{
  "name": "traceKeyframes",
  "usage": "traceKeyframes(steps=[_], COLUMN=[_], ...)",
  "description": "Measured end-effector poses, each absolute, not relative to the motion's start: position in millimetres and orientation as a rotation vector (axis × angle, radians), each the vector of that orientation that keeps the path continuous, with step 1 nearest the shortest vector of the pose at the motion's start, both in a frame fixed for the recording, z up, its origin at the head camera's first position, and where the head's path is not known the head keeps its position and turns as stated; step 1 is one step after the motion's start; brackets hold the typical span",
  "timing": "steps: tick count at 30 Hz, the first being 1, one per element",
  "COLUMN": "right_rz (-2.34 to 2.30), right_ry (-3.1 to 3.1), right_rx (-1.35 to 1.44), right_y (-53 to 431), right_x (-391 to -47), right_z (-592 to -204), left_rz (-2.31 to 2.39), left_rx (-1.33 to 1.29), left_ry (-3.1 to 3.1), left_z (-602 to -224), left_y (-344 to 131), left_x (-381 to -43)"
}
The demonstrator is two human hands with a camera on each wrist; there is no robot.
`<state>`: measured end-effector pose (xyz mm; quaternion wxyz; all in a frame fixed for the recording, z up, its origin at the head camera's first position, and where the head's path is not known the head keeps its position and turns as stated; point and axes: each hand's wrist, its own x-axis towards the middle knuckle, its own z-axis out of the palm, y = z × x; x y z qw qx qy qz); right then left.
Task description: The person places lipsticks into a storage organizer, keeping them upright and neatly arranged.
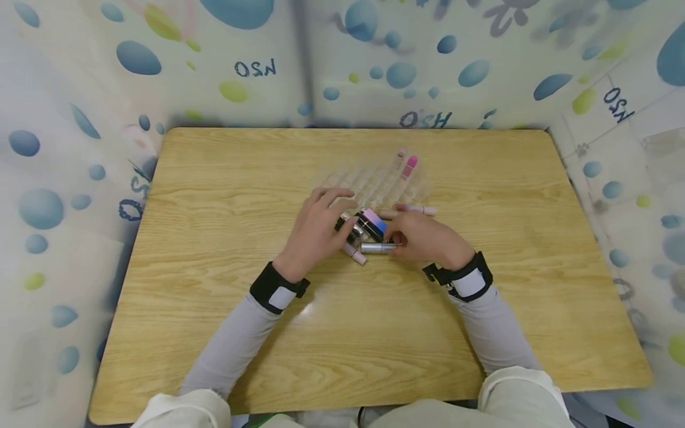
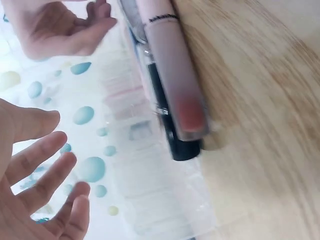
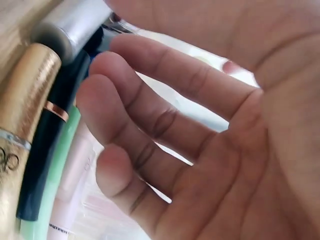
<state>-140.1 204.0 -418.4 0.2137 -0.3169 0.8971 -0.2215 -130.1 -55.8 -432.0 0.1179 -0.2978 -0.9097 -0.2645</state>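
Observation:
Several lip gloss and lipstick tubes lie in a pile between the hands. In the head view my left hand is over the pile's left side, with its fingers spread and nothing in them. My right hand is at the pile's right side, its loosely bent fingers close to the end of a silver tube; whether they touch it is unclear. The right wrist view shows a gold tube, a black tube and a green tube. A pink lip gloss shows in the left wrist view.
Behind the pile a clear slotted organizer stands on the wooden table. One bright pink lipstick is in its right part. A pale tube lies along its front. Dotted curtains surround the table's back and sides.

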Motion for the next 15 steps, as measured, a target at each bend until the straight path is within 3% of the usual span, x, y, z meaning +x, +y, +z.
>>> traceKeyframes(steps=[15], right_rz=[-0.532], right_ry=[2.552], right_rx=[-0.945], right_y=[193.8], right_x=[-138.5], right_z=[-429.8], left_rz=[-0.833], left_rx=[-1.040], left_ry=[-2.684], left_z=[-417.7], left_y=[-43.1], left_x=[-108.4])
